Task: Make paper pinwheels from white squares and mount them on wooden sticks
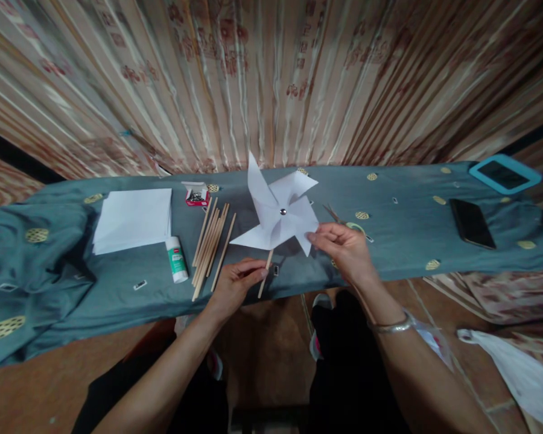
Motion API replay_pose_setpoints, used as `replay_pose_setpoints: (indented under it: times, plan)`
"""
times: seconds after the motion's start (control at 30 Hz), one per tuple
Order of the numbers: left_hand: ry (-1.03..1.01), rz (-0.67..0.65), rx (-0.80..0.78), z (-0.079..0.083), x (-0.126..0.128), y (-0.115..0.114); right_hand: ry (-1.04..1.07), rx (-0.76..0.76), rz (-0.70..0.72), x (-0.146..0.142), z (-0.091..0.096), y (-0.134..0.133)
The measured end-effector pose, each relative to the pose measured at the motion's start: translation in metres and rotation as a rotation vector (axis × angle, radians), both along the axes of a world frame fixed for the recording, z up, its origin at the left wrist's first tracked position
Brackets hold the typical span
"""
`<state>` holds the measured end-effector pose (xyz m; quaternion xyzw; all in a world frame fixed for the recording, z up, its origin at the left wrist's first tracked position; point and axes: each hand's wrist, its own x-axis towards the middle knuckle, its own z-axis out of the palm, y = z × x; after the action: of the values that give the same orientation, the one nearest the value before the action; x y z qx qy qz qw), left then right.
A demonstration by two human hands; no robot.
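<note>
A white paper pinwheel (280, 211) with a metal pin at its centre stands on a wooden stick (265, 277) above the blue-grey cloth. My left hand (236, 283) is closed around the stick low down, pinching it between thumb and fingers. My right hand (344, 248) pinches the tip of the pinwheel's lower right blade. A silver bangle sits on my right wrist.
A bundle of wooden sticks (210, 244), a glue stick (177, 259), a stack of white paper (133, 220) and a small red box of pins (196, 195) lie at left on the cloth-covered table (49, 265). A black phone (472, 223) and a teal-framed tablet (504, 173) lie at right. A curtain hangs behind.
</note>
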<state>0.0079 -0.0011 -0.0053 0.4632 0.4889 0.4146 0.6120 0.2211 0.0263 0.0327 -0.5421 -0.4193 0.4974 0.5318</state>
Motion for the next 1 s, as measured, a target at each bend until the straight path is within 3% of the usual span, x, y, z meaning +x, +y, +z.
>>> replay_pose_setpoints:
  times: [0.13, 0.3, 0.37, 0.47, 0.57, 0.7, 0.9, 1.0]
  plan:
    - [0.011, 0.033, 0.014, -0.002, 0.0, 0.0, 0.203, -0.191, 0.123, -0.027, 0.0, -0.012]
    - [-0.001, 0.051, 0.005, -0.001, -0.001, 0.001, 0.235, -0.302, 0.588, -0.05, 0.003, -0.031]
    - [0.007, 0.054, -0.016, 0.0, -0.002, 0.0, 0.207, -0.28, 0.676, -0.044, 0.009, -0.033]
    - [0.021, 0.056, -0.02, 0.001, -0.002, -0.001, 0.157, -0.186, 0.605, -0.02, 0.02, -0.028]
    - [0.017, 0.053, -0.016, 0.002, -0.002, -0.002, 0.119, -0.108, 0.411, 0.007, 0.025, -0.018]
    - [0.003, 0.046, -0.015, 0.002, -0.002, -0.002, 0.162, -0.036, 0.16, 0.03, 0.018, -0.006]
    - [-0.002, 0.052, -0.013, 0.002, -0.004, -0.002, 0.188, 0.142, -0.127, 0.038, 0.01, 0.001]
    - [0.016, 0.044, -0.01, 0.003, -0.004, -0.003, 0.07, 0.18, -0.087, 0.028, 0.01, -0.001]
